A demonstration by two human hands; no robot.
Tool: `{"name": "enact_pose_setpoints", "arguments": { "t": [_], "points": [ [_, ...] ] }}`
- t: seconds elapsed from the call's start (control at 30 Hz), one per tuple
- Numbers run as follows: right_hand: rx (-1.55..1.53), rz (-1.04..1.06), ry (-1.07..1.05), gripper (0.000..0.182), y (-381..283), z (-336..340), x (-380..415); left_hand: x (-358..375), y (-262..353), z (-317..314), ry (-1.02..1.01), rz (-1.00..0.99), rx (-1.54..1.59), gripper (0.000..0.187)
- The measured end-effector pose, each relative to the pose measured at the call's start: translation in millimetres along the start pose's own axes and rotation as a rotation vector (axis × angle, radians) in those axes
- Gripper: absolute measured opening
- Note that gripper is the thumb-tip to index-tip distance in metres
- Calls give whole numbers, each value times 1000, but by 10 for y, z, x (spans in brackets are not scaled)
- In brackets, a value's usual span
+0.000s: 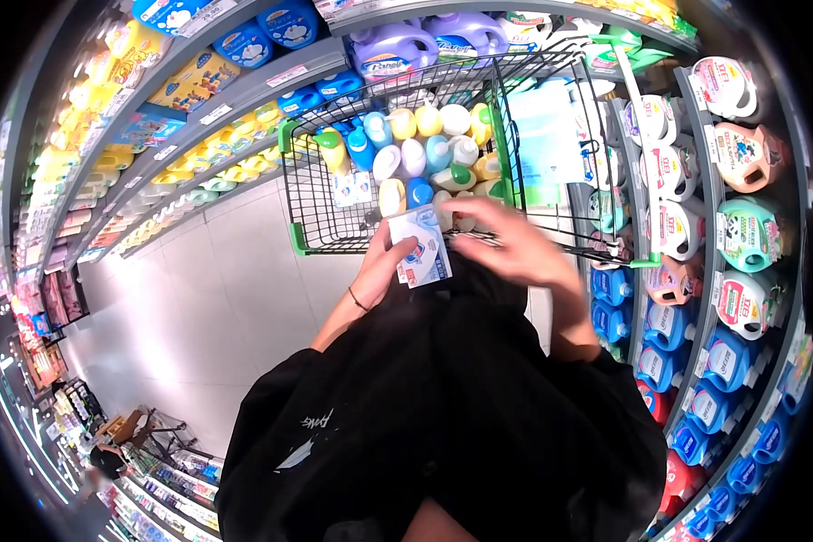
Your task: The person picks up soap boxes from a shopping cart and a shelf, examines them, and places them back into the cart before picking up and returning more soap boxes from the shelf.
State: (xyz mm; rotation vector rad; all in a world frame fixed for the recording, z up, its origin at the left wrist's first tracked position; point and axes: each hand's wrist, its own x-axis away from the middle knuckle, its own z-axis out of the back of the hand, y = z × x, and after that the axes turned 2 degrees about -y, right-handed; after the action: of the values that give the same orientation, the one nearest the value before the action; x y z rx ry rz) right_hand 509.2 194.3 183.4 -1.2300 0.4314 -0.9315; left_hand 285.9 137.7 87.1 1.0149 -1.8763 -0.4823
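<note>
A white-and-blue carton (430, 249) is gripped in the left hand (384, 264), thumb pressed across its front, and it's held up right by the near side of a wire shopping cart (285, 137). The right hand (508, 242) is kinda blurred, opened up with fingers stretched toward the carton; whether it's being touched can't be told. Plenty of bottles (413, 157) are piled in the cart, and detergent jugs (750, 237) are lined up on shelves (698, 93) to the right.
</note>
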Motion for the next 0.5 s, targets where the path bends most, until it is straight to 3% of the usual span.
{"name": "enact_pose_setpoints", "arguments": {
  "t": [0.03, 0.1, 0.13, 0.17, 0.3, 0.37, 0.47, 0.5],
  "points": [
    [-33, -37, -14, 42, -39, 263, 62, -1, -12, 14, 5, 5, 12, 44],
    [-250, -194, 402, 42, 421, 677, -9, 9, -17, -5, 34, 5, 41, 46],
    [-60, -154, 493, 43, 823, 1029, -107, 20, -18, -19, 42, 0, 52, 46],
    [-148, -134, 655, 44, 1305, 1220, -268, 29, -21, -30, 48, -7, 62, 47],
    [313, -404, 756, 73, 2527, 1741, -559, 77, -128, -25, 34, -44, 9, 49],
    [304, -534, 719, 77, 2893, 1783, -688, 83, -224, 10, 52, -54, -32, 50],
    [477, -654, 681, 88, 3117, 1698, -789, 35, -141, -118, -54, -47, -355, 59],
    [528, -677, 706, 90, 3171, 1653, -797, -43, -104, -194, -139, -138, -540, 62]
  ]
}}
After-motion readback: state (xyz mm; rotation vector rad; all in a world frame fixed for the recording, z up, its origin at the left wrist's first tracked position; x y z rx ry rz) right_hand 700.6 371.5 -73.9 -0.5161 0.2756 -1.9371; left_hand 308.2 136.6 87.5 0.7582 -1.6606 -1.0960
